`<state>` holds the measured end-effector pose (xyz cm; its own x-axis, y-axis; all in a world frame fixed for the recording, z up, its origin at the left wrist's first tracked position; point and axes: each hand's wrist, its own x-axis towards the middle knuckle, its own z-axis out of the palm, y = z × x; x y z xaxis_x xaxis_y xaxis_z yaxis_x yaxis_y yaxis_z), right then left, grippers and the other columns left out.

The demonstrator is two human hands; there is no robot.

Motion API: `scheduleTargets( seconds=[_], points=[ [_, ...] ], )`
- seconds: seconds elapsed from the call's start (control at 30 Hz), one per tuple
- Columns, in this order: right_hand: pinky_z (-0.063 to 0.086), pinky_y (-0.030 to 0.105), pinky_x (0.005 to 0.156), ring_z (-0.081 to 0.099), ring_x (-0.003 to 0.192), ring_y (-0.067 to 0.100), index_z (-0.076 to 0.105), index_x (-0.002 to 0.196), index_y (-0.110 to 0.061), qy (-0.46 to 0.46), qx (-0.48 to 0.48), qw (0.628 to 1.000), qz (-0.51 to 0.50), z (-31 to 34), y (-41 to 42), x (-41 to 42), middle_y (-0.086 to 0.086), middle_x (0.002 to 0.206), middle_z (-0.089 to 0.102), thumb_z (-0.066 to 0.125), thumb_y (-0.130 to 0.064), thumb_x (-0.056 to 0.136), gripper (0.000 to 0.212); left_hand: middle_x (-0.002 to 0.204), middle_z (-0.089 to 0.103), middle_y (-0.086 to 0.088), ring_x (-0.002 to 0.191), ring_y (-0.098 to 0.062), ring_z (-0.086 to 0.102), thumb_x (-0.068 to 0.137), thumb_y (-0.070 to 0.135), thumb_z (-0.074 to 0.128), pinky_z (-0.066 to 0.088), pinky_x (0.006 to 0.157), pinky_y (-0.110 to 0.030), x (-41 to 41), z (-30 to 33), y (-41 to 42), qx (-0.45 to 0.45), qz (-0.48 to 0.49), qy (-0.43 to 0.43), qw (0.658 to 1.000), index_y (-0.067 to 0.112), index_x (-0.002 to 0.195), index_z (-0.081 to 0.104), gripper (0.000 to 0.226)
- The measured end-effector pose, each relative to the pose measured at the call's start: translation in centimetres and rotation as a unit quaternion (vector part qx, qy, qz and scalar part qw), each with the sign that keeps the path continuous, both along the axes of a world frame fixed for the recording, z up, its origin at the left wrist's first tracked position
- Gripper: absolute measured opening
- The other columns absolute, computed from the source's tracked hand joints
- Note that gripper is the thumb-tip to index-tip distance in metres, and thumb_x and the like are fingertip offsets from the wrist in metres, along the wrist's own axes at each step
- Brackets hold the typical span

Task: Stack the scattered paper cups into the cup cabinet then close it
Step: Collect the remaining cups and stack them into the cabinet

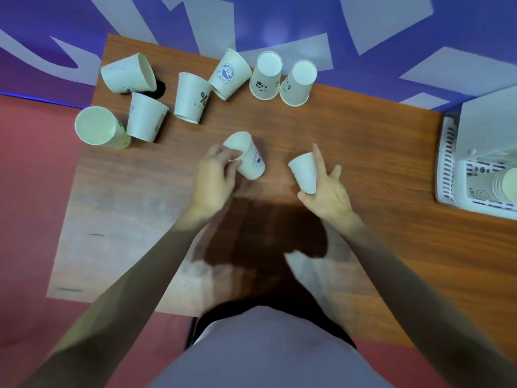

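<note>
My left hand (214, 177) grips a white paper cup with a blue logo (247, 156) by its rim, tilted over the middle of the wooden table (349, 130). To its right, my right hand (326, 191) holds a plain white cup (305, 172), mouth pointing up and left. Several more paper cups lie scattered along the far edge: a tipped one (128, 74), an open-mouthed one (98, 127), one with a percent sign (191, 98), and two upside-down ones (267, 75) (299, 82). The white cup cabinet (475, 169) stands at the right edge, holding a stack of cups (503, 184).
The table's left and near edges drop to a red floor (33, 219). A blue and white patterned floor (391, 29) lies beyond the far edge. A dark hole (159, 88) shows in the table near the tipped cup.
</note>
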<state>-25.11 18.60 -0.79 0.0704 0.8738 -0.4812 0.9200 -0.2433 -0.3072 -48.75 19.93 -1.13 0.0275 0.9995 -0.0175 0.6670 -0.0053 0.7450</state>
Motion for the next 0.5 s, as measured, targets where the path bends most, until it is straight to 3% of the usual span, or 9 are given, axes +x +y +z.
scheduleTargets(
  seconds=[0.1, 0.2, 0.33, 0.5],
  points=[
    [0.045, 0.035, 0.07, 0.052, 0.07, 0.035, -0.002, 0.147, -0.043, -0.039, -0.045, 0.998, 0.034, 0.4, 0.1, 0.7, 0.014, 0.12, 0.034, 0.065, -0.032, 0.081, 0.095, 0.091, 0.061, -0.01, 0.074, -0.018, 0.058, 0.088, 0.004, 0.06, 0.037, 0.066, -0.018, 1.0, 0.3, -2.4, -0.018, -0.001, -0.02, 1.0, 0.005, 0.095, 0.069, 0.012],
    [0.043, 0.036, 0.073, 0.059, 0.089, 0.044, 0.018, 0.143, -0.025, -0.037, -0.058, 0.997, 0.021, 0.5, 0.2, 1.6, 0.017, 0.125, 0.036, 0.067, -0.031, 0.084, 0.077, 0.093, 0.062, -0.01, 0.074, -0.019, 0.059, 0.088, 0.004, 0.061, 0.035, 0.065, -0.016, 1.8, 0.7, -4.0, -0.035, -0.01, -0.021, 0.999, 0.004, 0.095, 0.07, 0.011],
    [0.045, 0.043, 0.077, 0.058, 0.091, 0.047, 0.032, 0.131, -0.01, -0.019, -0.026, 0.999, 0.032, 1.0, -0.7, 3.1, 0.02, 0.124, 0.039, 0.059, -0.027, 0.092, 0.051, 0.093, 0.062, -0.011, 0.069, -0.015, 0.057, 0.087, 0.003, 0.061, 0.034, 0.063, -0.013, 3.2, 1.5, -5.6, -0.033, -0.022, -0.008, 0.999, 0.003, 0.094, 0.07, 0.011],
    [0.046, 0.042, 0.078, 0.058, 0.095, 0.041, 0.05, 0.12, -0.009, 0.002, 0.049, 0.998, 0.026, 2.7, -3.0, 6.1, 0.015, 0.118, 0.044, 0.054, -0.026, 0.094, 0.031, 0.091, 0.062, -0.009, 0.064, -0.013, 0.055, 0.088, 0.006, 0.062, 0.032, 0.06, -0.016, 5.9, 2.6, -6.7, -0.026, -0.039, 0.012, 0.999, 0.005, 0.094, 0.07, 0.009]
  ],
)
